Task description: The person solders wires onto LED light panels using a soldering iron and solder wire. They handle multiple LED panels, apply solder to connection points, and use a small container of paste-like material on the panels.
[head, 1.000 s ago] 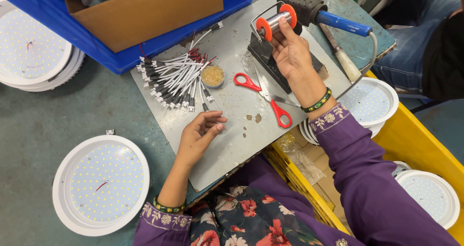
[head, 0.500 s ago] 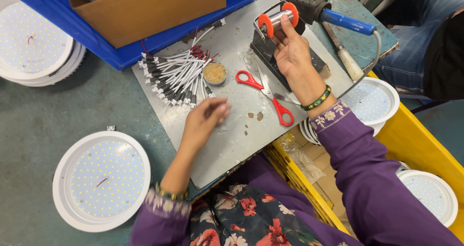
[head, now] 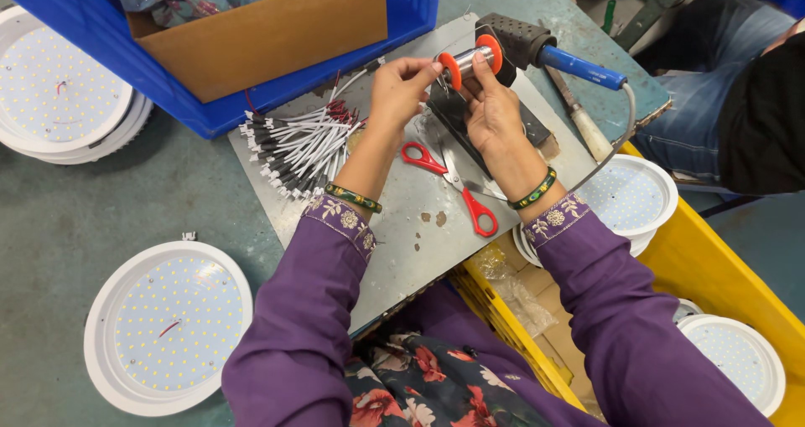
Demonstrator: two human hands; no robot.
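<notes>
Solder spool, a small metal reel with orange ends, is held up over the grey metal sheet on the counter, just in front of the dark soldering-iron stand. The right hand wraps it from below, fingers clenched around the reel, while the left hand pinches at its near orange end, apparently on the thin wire (too fine to make out).

The wire could slip from that pinch and spring back onto the reel, or kink if pulled at an angle. The soldering iron with the blue handle lies just beside the right hand; if it is hot, a careless wrist could brush it. Red-handled scissors lie open just under the forearms, and the bundle of white leads sits near the left elbow, easy to sweep aside.
</notes>
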